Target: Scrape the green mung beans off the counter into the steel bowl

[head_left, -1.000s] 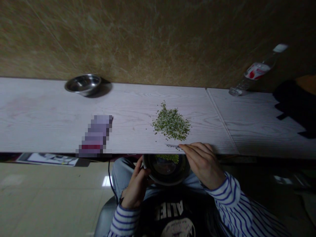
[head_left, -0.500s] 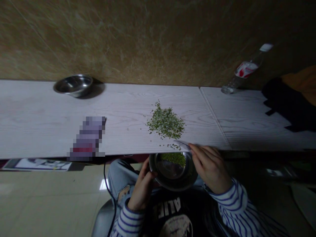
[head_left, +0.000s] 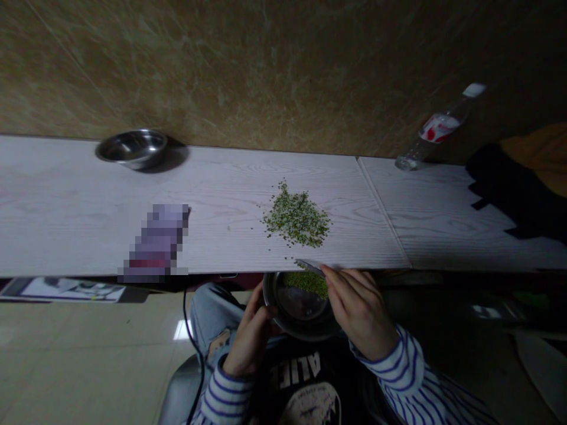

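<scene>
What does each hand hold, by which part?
Left hand: the near bowl, by its left rim. Right hand: a thin tool, by its right end.

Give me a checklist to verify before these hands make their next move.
1. Left hand gripping the deep, round metal bowl by the white wood-grain table's front edge: ok.
2. Thin, flat grey tool in the right hand: ok.
3. Small green pieces inside the held bowl: ok.
4. Loose green pieces on the tabletop in one tight pile: not ok, strays lie around it.
5. Shallow, shiny metal bowl away from both hands: ok.
6. Cap tight on the clear plastic bottle: cannot tell.
</scene>
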The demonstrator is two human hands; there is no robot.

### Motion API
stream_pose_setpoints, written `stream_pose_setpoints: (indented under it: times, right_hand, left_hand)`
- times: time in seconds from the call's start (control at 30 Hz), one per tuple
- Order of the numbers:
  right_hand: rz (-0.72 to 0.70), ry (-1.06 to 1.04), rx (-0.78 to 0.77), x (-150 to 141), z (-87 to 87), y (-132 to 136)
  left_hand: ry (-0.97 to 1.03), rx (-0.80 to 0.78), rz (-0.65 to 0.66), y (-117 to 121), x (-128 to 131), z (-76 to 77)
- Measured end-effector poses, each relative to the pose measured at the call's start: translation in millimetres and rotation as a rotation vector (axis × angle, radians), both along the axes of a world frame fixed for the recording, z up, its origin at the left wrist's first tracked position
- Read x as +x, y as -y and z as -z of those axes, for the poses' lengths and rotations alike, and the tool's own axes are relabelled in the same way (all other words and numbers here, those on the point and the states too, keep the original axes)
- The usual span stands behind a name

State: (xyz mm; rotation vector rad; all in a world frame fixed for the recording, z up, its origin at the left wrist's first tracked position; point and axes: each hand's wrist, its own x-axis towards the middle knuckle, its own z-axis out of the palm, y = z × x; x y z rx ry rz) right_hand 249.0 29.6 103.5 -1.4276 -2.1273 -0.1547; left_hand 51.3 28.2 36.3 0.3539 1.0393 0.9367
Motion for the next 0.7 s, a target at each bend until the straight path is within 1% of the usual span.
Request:
stream_pose_setpoints:
  times: [0.13, 0.3, 0.4, 0.57, 0.7]
  right_hand:
    - [-0.012, -0.015, -0.006, 2.3, 0.9, -1.0]
    - [0.031, -0.004, 0.008, 3.9, 4.6, -19.3]
    - [0.009, 0.009, -0.022, -3.0, 4.3, -27.1]
    - [-0.054, 0.012, -0.039, -17.0, 1.9, -22.3]
    - [-0.105, -0.002, -0.043, -19.5, 1.1, -16.4]
  left_hand:
    - [-0.002, -0.009, -0.021, -0.3, -3.8, 1.6]
    - [0.009, 0.021, -0.051, 0.7, -14.0, 2.5]
    - [0.0, 0.016, -0.078, 1.0, -21.7, 5.8]
    - [-0.104, -0.044, -0.127, 0.7, -33.1, 14.4]
    - [-0.099, -0.053, -0.12, -1.1, -37.1, 15.3]
